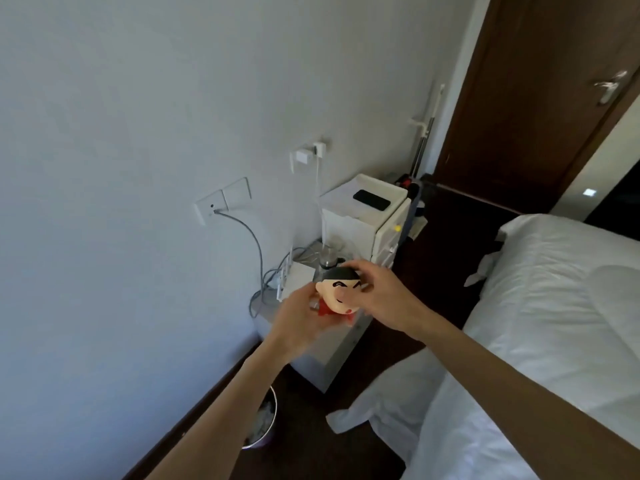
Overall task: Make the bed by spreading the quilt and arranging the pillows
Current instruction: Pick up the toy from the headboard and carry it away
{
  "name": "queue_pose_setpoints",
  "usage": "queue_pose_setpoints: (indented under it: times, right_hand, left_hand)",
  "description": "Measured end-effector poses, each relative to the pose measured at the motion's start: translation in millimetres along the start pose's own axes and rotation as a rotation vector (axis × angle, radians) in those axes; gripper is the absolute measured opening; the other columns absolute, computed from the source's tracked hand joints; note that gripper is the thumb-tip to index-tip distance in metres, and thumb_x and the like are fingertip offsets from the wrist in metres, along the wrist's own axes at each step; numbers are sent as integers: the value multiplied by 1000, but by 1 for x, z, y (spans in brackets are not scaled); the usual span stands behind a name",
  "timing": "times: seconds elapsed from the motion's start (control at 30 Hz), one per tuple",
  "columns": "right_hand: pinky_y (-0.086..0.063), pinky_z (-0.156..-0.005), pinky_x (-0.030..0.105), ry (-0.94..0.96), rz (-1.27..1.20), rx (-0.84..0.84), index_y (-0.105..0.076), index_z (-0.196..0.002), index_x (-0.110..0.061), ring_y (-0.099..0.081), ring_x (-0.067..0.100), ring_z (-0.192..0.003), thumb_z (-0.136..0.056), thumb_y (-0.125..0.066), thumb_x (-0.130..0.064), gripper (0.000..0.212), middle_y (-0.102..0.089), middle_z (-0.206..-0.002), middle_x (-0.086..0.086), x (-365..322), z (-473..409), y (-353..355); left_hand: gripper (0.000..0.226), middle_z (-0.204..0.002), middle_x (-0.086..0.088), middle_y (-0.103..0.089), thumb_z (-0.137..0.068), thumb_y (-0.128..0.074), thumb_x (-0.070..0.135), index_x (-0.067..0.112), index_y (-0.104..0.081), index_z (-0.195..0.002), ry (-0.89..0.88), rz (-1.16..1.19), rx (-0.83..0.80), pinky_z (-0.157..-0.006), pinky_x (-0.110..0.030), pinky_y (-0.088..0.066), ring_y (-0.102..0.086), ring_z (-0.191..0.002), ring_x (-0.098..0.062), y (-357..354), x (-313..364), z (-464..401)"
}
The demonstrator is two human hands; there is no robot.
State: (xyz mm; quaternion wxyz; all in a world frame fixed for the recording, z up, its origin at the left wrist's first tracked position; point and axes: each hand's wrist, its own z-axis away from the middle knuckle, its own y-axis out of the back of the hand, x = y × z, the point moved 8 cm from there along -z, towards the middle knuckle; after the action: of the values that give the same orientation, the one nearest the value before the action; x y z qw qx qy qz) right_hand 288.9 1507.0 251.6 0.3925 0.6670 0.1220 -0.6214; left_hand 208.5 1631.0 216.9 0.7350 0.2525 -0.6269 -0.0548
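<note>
One toy doll (pixel 337 294) is held by both hands over the bedside stand (pixel 332 344): left hand (pixel 298 320) cupped under its body, right hand (pixel 384 292) curled round its head. Prob. a side step, clearing the doll away; next it needs setting down w/ care among the cables. One quilt (pixel 554 323) is seen spread on the bed at right, no pillows in view.

Both forearms are bare from the frame's near edge to the wrists, with no sleeve, watch or ring in sight. The left hand (pixel 297 323) and right hand (pixel 384 299) are ungloved, slender and long-fingered.
</note>
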Motion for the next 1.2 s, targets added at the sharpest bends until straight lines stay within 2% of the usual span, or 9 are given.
queue_pose_setpoints:
  times: [0.13, 0.27, 0.4, 0.5, 0.63, 0.8, 0.97, 1.07, 1.2]
  right_hand:
    - [-59, -88, 30, -13, 49, 10, -59, -132, -22, -66, 13, -108, -84, -80, -29, 53, -67, -121, -2, 14, -74, 28]
    - [-58, -88, 27, -19, 106, -29, -57, -133, -23, -64, 13, -109, -88, -76, -23, 49, -63, -122, -4, 20, -149, 49]
    - [-54, -93, 26, -12, 208, -38, -55, -136, -20, -59, 8, -111, -88, -76, -22, 53, -61, -123, -7, 20, -229, 81]
    - [-50, -88, 16, -28, 238, -39, -53, -138, -18, -57, 8, -115, -88, -75, -18, 55, -60, -127, -5, 31, -276, 106]
    - [-46, -101, 23, -56, 282, -78, -50, -142, -18, -51, 7, -125, -87, -76, -13, 61, -56, -135, -5, 62, -353, 146]
    - [-41, -104, 27, -65, 348, -170, -48, -143, -22, -48, 12, -127, -84, -77, -11, 66, -49, -138, 0, 119, -463, 183]
    - [-42, -108, 34, -24, 406, -271, -50, -141, -15, -51, 20, -125, -80, -82, -18, 69, -50, -135, 9, 177, -561, 203]
    - [-42, -108, 31, -36, 457, -332, -51, -140, -15, -53, 22, -124, -79, -81, -11, 68, -50, -135, 10, 227, -608, 203]
    - [-46, -108, 38, -20, 502, -386, -52, -137, -16, -56, 25, -120, -80, -76, -5, 63, -48, -134, 10, 275, -642, 189]
  left_hand:
    - [59, -96, 13, -74, -60, -87, 52, 32, -65, -111, -3, -39, -31, -77, -30, -60, -70, -85, -3, 2, -7, -90]
    - [51, -91, 10, -74, -65, -89, 40, 29, -65, -109, -11, 31, -58, -67, -19, -56, -70, -80, -5, 8, -13, -171]
    - [55, -93, 10, -72, -61, -81, 51, 34, -61, -109, -8, 12, -83, -80, -38, -59, -69, -86, -7, 12, -12, -262]
    - [49, -94, 11, -69, -67, -82, 44, 33, -57, -108, -4, -33, -85, -81, -35, -58, -66, -87, -7, 5, -9, -317]
    - [48, -97, 11, -67, -72, -82, 35, 32, -54, -110, 32, -29, -101, -84, -35, -57, -65, -89, -8, -15, -14, -403]
    - [49, -96, 11, -64, -73, -81, 22, 26, -54, -114, 95, -46, -53, -79, -27, -49, -61, -94, -9, -37, -33, -508]
    - [55, -107, 12, -64, -72, -82, 26, 26, -54, -119, 234, -40, 6, -83, -29, -44, -59, -100, -11, -65, -74, -602]
    - [63, -116, 4, -59, -70, -84, 31, 24, -55, -125, 333, -54, 32, -88, -29, -40, -56, -105, -17, -86, -108, -649]
    - [62, -117, -4, -52, -69, -84, 36, 22, -57, -123, 420, -85, 76, -89, -31, -42, -56, -101, -22, -106, -150, -679]
